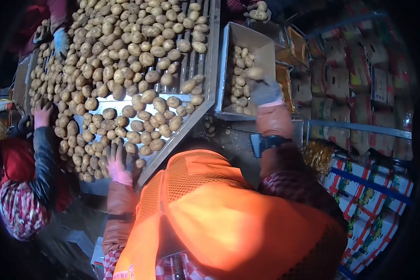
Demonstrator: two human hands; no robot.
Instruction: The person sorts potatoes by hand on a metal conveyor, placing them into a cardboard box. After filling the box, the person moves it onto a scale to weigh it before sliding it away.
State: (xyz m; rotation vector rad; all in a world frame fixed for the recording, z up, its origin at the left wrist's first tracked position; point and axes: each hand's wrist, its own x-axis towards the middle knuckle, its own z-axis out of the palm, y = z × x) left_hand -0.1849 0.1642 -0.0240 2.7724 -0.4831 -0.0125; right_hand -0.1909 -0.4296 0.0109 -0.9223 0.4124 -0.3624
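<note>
My left hand (118, 164), in a pink and grey glove, lies with fingers spread at the near edge of the potatoes (109, 113) on the metal sorting table. Its fingertips touch or nearly touch several potatoes. My right hand (266, 92), in a grey glove with a pink cuff, is over the right side of an open cardboard box (225, 70). A single potato (254, 73) shows at its fingertips, and the hand is slightly blurred. More potatoes (239, 79) lie inside that box.
A raised metal rim (191, 122) borders the table. Another person's pink-gloved hand (43, 112) is at the table's left, and a blue-gloved hand (60, 42) farther back. Stacked cartons (338, 70) fill the right, with a blue rail (359, 129) before them. A few potatoes (210, 125) lie on the floor.
</note>
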